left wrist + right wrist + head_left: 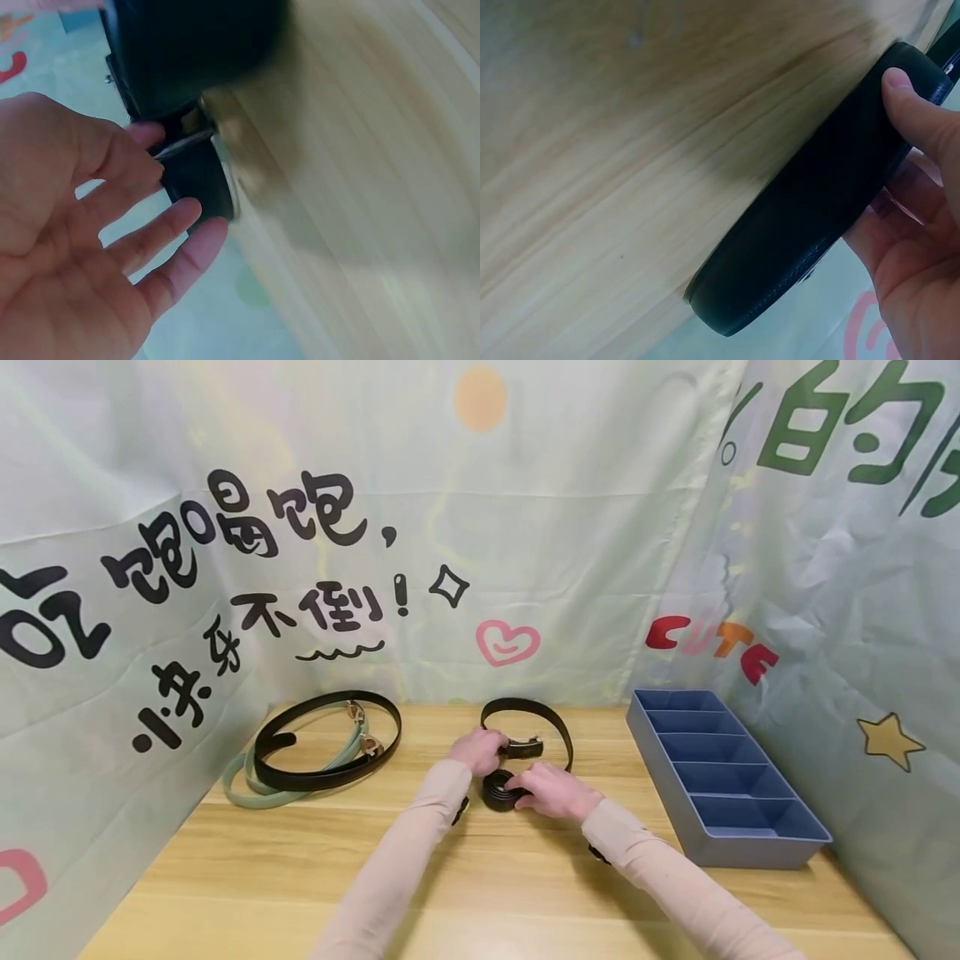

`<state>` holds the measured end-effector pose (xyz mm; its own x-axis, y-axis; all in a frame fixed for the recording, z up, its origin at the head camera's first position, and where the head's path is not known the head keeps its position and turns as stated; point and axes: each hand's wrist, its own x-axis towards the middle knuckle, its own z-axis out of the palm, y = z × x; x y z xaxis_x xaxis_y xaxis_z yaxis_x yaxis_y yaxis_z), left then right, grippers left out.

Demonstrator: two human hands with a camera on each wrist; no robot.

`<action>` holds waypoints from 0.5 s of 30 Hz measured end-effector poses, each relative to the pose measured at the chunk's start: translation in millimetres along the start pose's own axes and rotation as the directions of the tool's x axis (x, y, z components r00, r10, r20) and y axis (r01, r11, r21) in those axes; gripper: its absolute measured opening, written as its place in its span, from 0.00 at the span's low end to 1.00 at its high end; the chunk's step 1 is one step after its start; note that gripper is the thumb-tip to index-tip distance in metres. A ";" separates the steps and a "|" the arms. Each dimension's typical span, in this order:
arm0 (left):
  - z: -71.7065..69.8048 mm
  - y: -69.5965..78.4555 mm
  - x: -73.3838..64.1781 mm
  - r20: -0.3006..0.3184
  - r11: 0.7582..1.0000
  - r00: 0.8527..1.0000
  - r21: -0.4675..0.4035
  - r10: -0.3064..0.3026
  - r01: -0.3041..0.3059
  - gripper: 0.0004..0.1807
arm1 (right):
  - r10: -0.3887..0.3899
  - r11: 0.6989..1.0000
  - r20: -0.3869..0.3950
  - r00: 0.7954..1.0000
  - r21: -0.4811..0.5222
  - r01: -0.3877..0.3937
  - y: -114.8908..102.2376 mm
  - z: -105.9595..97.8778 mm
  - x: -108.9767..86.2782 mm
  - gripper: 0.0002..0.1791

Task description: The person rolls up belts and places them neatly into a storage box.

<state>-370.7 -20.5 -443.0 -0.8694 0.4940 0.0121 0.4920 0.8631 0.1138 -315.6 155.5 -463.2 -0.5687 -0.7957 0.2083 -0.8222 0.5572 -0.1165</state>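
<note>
A black belt lies partly rolled up, its tight coil (497, 795) standing on edge toward me in the head view. Beyond the coil, a loose loop of black strap (557, 720) arcs round, with a dark buckle (523, 748) inside it. My left hand (480, 750) holds the belt by the buckle end, thumb and fingertips touching it in the left wrist view. With my right hand (557, 789) I grip the coil from the right. Its thumb (900, 86) presses the outer turn while the other fingers sit at the coil's inner side.
On the left lie a large looped black belt (326, 781) and a pale green belt (258, 800), overlapping, with metal buckles. A blue-grey organizer box (675, 797) with several compartments stands on the right. Printed cloth (570, 568) walls in the wooden table (480, 893).
</note>
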 end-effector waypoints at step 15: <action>-1.8 -30.9 -20.6 -0.178 0.953 0.937 -0.033 -0.301 0.300 0.15 | 0.060 0.998 0.013 0.998 0.006 -0.060 -3.2 -0.4 -1.5 0.14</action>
<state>-368.1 -57.5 -445.0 -0.9707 0.1842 0.1544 0.2066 0.9677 0.1444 -312.2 155.0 -462.7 -0.6176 -0.7637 0.1880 -0.7864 0.6029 -0.1344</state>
